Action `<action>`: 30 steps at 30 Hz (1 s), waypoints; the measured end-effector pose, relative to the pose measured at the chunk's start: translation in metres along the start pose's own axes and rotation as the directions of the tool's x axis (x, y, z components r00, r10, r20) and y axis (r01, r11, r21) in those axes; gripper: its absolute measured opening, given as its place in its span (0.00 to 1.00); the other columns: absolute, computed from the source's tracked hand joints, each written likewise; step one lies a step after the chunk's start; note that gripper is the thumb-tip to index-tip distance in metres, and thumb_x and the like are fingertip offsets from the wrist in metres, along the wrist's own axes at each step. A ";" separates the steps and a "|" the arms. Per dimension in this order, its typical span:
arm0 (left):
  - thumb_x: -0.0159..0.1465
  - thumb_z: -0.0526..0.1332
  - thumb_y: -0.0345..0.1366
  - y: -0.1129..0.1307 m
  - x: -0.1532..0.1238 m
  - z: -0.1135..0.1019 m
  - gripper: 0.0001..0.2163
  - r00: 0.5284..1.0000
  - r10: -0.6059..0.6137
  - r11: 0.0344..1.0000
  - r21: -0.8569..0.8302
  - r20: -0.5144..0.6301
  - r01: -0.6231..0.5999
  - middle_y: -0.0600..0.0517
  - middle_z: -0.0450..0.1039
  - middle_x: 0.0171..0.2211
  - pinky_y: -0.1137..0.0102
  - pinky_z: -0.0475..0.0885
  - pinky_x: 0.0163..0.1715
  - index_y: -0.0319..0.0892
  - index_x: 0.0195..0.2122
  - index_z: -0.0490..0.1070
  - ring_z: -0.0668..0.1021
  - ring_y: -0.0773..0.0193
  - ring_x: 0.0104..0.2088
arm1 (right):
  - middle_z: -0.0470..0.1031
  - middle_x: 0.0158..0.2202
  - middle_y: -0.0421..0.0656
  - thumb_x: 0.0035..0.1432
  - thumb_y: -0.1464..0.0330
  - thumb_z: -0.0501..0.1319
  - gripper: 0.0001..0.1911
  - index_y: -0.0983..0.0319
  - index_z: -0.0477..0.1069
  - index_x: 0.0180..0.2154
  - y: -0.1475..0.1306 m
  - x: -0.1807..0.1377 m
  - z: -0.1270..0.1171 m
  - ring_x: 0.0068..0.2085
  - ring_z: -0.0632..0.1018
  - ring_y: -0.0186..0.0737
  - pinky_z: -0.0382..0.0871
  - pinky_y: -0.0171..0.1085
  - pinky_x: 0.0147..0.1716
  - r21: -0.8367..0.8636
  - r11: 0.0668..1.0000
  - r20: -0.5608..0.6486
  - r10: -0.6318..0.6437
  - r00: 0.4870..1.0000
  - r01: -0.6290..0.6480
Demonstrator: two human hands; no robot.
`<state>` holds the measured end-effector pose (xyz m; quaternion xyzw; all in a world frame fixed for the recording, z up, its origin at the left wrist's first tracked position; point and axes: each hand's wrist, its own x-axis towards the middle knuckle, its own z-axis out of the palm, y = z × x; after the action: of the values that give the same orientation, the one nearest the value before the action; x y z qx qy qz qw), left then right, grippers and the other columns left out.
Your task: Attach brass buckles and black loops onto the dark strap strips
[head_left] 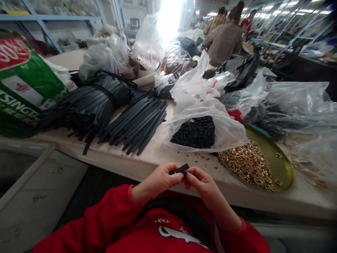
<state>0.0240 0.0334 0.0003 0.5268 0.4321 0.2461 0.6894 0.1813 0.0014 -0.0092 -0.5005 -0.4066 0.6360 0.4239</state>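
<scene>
Close to my body, just off the table's front edge, both hands meet around a short black strap (182, 169). My left hand (164, 175) pinches it between thumb and fingers, with a small glint of metal beside the thumb. My right hand (198, 179) is closed at the strap's other side, fingertips pressed together; whether a small part sits in them is hidden. Ahead lies an open plastic bag (226, 135) of small black loops (195, 133). To the right, a round gold tray (285, 165) carries a heap of gold buckles (247, 167).
Loose black straps (137, 121) lie on the table (126, 163), beside a tied bundle of straps (89, 100). A green printed bag (23, 84) stands far left. Clear plastic bags (295, 102) crowd the back and right. A person (223, 38) sits beyond, facing away.
</scene>
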 end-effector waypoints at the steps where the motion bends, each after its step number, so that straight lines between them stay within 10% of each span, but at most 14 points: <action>1: 0.54 0.58 0.36 0.002 -0.002 0.001 0.06 0.998 -0.045 0.997 -0.056 0.036 0.047 0.56 0.68 0.23 0.77 0.59 0.22 0.38 0.29 0.67 0.67 0.72 0.22 | 0.70 0.22 0.38 0.48 0.59 0.63 0.13 0.63 0.68 0.27 -0.001 -0.001 -0.003 0.23 0.69 0.29 0.62 0.31 0.25 0.029 0.999 0.040 0.023 0.999 -0.024; 12: 0.56 0.57 0.37 0.004 -0.007 0.006 0.08 0.984 0.164 0.956 0.258 -0.077 -0.139 0.54 0.74 0.27 0.75 0.65 0.30 0.38 0.31 0.72 0.72 0.67 0.29 | 0.69 0.22 0.37 0.48 0.57 0.62 0.14 0.61 0.67 0.26 0.001 -0.004 0.000 0.24 0.69 0.32 0.63 0.32 0.25 -0.174 0.978 -0.050 -0.124 0.991 0.114; 23: 0.55 0.56 0.33 0.005 -0.006 -0.005 0.06 0.999 0.030 0.981 0.190 0.031 -0.035 0.56 0.72 0.26 0.77 0.63 0.26 0.38 0.31 0.71 0.70 0.70 0.26 | 0.70 0.24 0.38 0.54 0.61 0.58 0.10 0.61 0.66 0.29 0.013 -0.004 -0.002 0.25 0.70 0.32 0.62 0.31 0.25 -0.333 0.935 -0.012 -0.138 0.990 0.126; 30: 0.62 0.53 0.34 0.001 -0.011 -0.007 0.10 0.935 0.316 0.570 0.755 0.161 -0.323 0.50 0.74 0.33 0.73 0.64 0.33 0.43 0.39 0.73 0.73 0.63 0.33 | 0.71 0.25 0.38 0.50 0.59 0.62 0.13 0.63 0.71 0.33 0.013 0.000 -0.003 0.22 0.68 0.28 0.62 0.30 0.23 0.200 0.961 0.134 0.166 0.977 -0.191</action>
<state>0.0128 0.0287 0.0049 0.8400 0.3900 0.1557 0.3434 0.1829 -0.0022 -0.0216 -0.4497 -0.3137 0.7391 0.3912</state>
